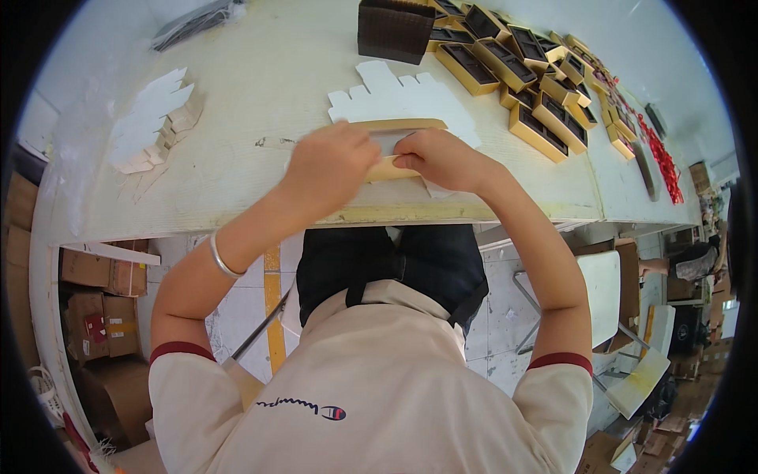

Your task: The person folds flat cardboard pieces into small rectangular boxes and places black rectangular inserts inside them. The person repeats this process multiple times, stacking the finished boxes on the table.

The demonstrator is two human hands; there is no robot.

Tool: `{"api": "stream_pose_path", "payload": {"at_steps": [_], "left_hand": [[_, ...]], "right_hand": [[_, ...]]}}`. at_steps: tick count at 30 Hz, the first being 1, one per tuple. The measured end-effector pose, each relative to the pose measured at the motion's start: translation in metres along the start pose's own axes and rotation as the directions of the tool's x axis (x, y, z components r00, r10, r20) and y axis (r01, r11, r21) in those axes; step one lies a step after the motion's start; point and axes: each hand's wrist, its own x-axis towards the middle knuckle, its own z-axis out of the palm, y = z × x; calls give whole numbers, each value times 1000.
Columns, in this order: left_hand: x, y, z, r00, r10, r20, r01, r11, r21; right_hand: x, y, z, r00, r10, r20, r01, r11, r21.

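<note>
Near the table's front edge I hold a gold cardboard box (392, 169), partly folded, with its pale inside showing between two raised long sides. My left hand (332, 167) is closed on its left end, slightly blurred, and hides that end. The thumb and curled fingers of my right hand (446, 160) pinch the right part of the near side. Just beyond the box lies a pile of flat white box blanks (414, 99) with notched edges, partly covered by my hands and the box.
Gold boxes with dark inserts (545, 126) are heaped at the back right. A dark brown ridged stack (395, 33) stands at the far middle. More white blanks (154, 122) lie at left. Red ribbon (663, 166) lies far right. The table edge (379, 215) runs before me.
</note>
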Motion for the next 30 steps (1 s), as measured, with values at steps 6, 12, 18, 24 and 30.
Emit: {"api": "stream_pose_path", "payload": {"at_steps": [6,12,18,24,30], "left_hand": [[13,-66,3,988,-94,-120,86,994,-67],[18,-44,-14,877,-177,447,428,713,-556],[5,-9,-32,985,-44,165,131,815,-564],[-2,10,-51,971,-70,228,202,753,-626],[-9,-6,-23,911,46,409,272,678,-683]], "right_hand": [[-7,-7,3,975,-189,-120,152,951,-268],[-31,-40,36,916,-278,-291,131,890,-437],[-49,-43,49,846,-352,-401,288,934,-213],[-55,-29,8,804,-429,-412,424,899,-108],[-50,8,31,885,-312,-347,385,908,167]]}}
